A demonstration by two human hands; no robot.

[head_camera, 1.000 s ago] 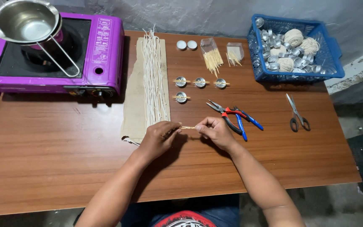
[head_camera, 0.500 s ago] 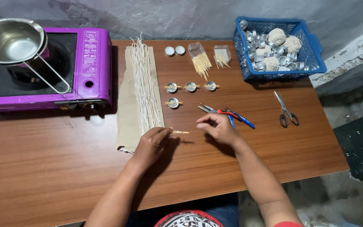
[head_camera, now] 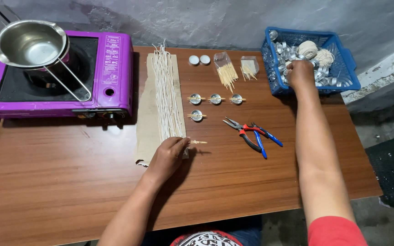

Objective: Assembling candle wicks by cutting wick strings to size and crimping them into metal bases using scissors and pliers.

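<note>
Just right of the wick bundle, the left hand pinches a small stick at its fingertips, while the right hand, fingers curled, their grip hidden, reaches into the blue basket.

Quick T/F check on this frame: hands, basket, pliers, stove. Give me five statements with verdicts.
1. The right hand reaches into the blue basket. True.
2. The left hand holds the pliers. False: it pinches small sticks; the pliers lie untouched on the table.
3. A steel pot sits on the purple stove. True.
4. The basket is empty. False: it holds metal cups and twine balls.
5. Four small cups with sticks lie mid-table. True.
</note>
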